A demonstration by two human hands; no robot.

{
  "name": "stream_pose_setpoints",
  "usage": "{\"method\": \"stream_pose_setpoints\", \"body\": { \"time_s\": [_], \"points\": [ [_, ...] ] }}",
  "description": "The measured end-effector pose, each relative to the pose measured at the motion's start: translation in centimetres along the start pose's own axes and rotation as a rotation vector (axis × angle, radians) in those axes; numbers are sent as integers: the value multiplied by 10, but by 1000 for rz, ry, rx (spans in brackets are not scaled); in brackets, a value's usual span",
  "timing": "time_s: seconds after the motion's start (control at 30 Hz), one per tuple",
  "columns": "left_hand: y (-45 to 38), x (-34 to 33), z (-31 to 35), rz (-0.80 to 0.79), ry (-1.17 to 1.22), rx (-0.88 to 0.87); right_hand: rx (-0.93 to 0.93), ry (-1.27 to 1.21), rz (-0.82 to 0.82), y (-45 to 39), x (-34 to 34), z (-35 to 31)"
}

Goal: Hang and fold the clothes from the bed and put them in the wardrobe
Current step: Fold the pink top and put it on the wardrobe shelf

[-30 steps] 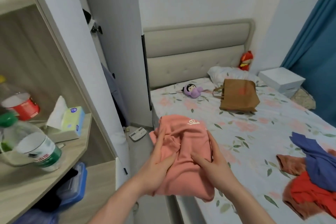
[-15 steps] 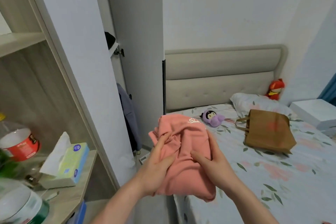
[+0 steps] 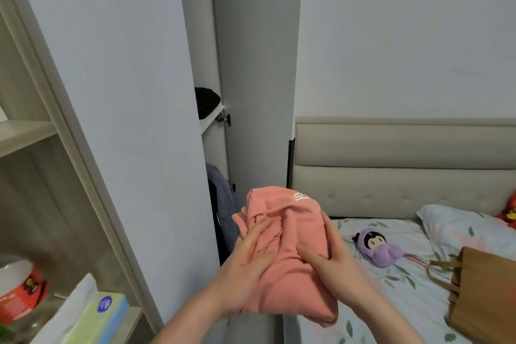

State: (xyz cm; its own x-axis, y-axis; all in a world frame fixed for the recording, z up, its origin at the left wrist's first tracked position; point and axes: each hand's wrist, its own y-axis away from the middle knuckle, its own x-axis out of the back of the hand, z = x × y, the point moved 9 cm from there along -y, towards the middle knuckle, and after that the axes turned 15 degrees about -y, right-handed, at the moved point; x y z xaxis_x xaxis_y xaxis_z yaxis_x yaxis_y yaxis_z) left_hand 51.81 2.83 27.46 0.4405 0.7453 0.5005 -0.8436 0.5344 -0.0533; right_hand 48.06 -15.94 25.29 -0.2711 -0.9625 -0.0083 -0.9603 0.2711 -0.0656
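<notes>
1. Both hands carry a folded pink garment (image 3: 290,254) with a white logo near its top edge, held in the air between the bed (image 3: 402,296) and the wardrobe.
2. The left hand (image 3: 245,262) lies flat on the front of the bundle, fingers spread and pressing the loose folds down; the thumb side wraps under the cloth, so this hand is grasping the garment.
3. The right hand (image 3: 332,262) clasps the bundle's right edge, with the thumb on top and the fingers curled around the side and behind; it too is closed on the garment.
4. The step in hand looks like the put-away: the folding appears done, and the bundle is pointed toward the gap between the open wardrobe door (image 3: 257,70) and the white side panel (image 3: 117,92).
5. Inside that gap a white shelf (image 3: 212,117) shows, with a dark item (image 3: 206,100) already lying on it; below it hangs a grey-blue garment (image 3: 220,204).
6. The next move probably calls for raising the bundle to shelf height and sliding it in flat, keeping both palms pressed so the folds do not slip open.
7. The opening looks narrow from here, so the bundle may need to go in end first, clear of the door hinge (image 3: 224,119).
8. How much free room the shelf has cannot be told.
</notes>
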Motion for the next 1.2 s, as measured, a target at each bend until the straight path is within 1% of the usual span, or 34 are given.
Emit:
{"method": "stream_pose_setpoints", "body": {
  "time_s": [0.13, 0.27, 0.47, 0.6, 0.73, 0.8, 0.93, 1.0, 1.2],
  "points": [
    [-49, 21, -2, 63, -31, 40, 33, -20, -17, -50, -1, -16],
    [-101, 39, 11, 97, -24, -12, 77, -6, -2, -102, 2, -34],
    [-194, 75, 9, 176, 116, -50, 154, 13, 14, -185, -8, -67],
    [-251, 110, 5, 249, 160, -65, 201, -8, 15, -240, -27, -87],
    [-295, 143, -7, 377, 118, -46, 262, -16, 31, -283, -44, -99],
    [-311, 152, -10, 416, 141, -46, 274, -23, 38, -298, -48, -102],
    [-329, 169, -5, 442, 181, -76, 303, -26, 47, -327, -55, -114],
    [-338, 181, -7, 469, 208, -62, 316, -25, 37, -343, -63, -122],
    [-354, 229, -11, 640, 244, -85, 363, -29, -53, -398, -101, -143]
  ]
}}
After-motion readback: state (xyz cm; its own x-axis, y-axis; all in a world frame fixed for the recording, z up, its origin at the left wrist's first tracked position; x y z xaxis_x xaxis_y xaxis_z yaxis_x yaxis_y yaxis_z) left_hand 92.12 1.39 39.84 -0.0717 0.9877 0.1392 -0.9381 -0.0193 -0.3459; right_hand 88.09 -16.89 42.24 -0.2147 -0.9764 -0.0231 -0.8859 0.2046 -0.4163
